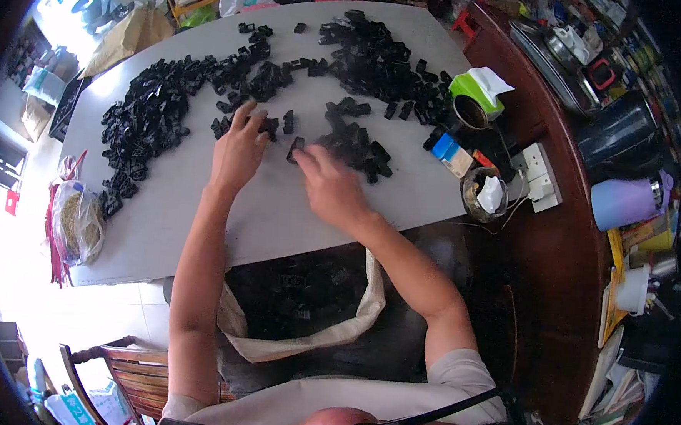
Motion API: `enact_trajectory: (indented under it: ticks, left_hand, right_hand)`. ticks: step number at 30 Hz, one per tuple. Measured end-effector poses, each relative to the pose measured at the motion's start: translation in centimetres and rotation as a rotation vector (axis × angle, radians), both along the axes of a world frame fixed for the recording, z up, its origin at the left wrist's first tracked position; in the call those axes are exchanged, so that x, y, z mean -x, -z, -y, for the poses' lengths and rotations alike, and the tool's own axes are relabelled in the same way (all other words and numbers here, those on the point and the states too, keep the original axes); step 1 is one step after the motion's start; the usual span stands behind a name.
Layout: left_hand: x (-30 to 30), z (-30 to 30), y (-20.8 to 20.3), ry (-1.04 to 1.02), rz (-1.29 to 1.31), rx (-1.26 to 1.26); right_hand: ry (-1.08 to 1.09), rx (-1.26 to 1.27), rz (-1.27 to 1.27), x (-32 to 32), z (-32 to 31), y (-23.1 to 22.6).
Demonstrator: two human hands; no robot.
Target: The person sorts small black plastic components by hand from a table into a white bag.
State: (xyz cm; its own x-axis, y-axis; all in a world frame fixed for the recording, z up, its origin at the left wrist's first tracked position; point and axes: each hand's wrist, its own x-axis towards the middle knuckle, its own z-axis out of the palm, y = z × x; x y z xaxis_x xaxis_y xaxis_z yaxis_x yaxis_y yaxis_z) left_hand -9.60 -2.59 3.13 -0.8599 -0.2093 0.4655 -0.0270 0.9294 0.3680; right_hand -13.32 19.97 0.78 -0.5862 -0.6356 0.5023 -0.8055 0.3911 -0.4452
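Many small black plastic pieces (150,99) lie in loose heaps across the white tabletop (171,211). My right hand (334,189), a little blurred, pinches one black plastic piece (295,147) between thumb and fingertips, just above the table. To its left, my left hand (237,153) is bent down at the edge of a small cluster of the same pieces. Its fingers curl in; what they grip, if anything, is hidden. Another black piece (288,122) stands apart between the two hands. Below the table edge, an open sack with a pale rim (302,347) holds dark contents.
On the table's right stand a green tissue box (474,92), a dark cup (469,111), a blue-and-white packet (451,154) and a jar with white tissue (484,197). A power strip (541,177) lies beside them. A plastic bag (78,222) hangs at the left edge; a wooden chair (132,375) stands lower left.
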Motion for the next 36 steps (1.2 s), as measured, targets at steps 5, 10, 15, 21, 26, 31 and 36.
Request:
enact_trajectory:
  ticks: [5, 10, 15, 21, 26, 31, 36]
  left_hand:
    - [-1.1, -0.3, 0.2, -0.046, 0.116, -0.209]
    - [-4.0, 0.0, 1.6, -0.075, 0.1, -0.299]
    - [-8.2, -3.2, 1.7, -0.072, -0.029, -0.862]
    - [-8.9, -2.4, 1.1, 0.124, 0.084, -1.277]
    - [-9.6, -2.6, 0.4, 0.044, 0.201, -1.166]
    - [-10.0, -3.1, 0.9, 0.212, 0.157, -1.177]
    - [-10.7, -4.0, 0.3, 0.287, 0.315, -0.987]
  right_hand:
    - [0.058, -0.151, -0.125, 0.8, 1.5, 0.1]
    - [-0.076, -0.054, -0.143, -0.9, 1.1, 0.6]
    - [-0.1, 0.063, -0.071, -1.2, 0.7, -0.4]
    - [0.082, 0.018, -0.07, -0.3, 1.9, -0.7]
    - [0.311, -0.109, -0.124, 1.0, 1.0, -0.1]
    - [0.207, -0.116, -0.103, -0.2, 0.0, -0.2]
    - [0.164, 0.009, 0.007, -0.1, -1.6, 0.0]
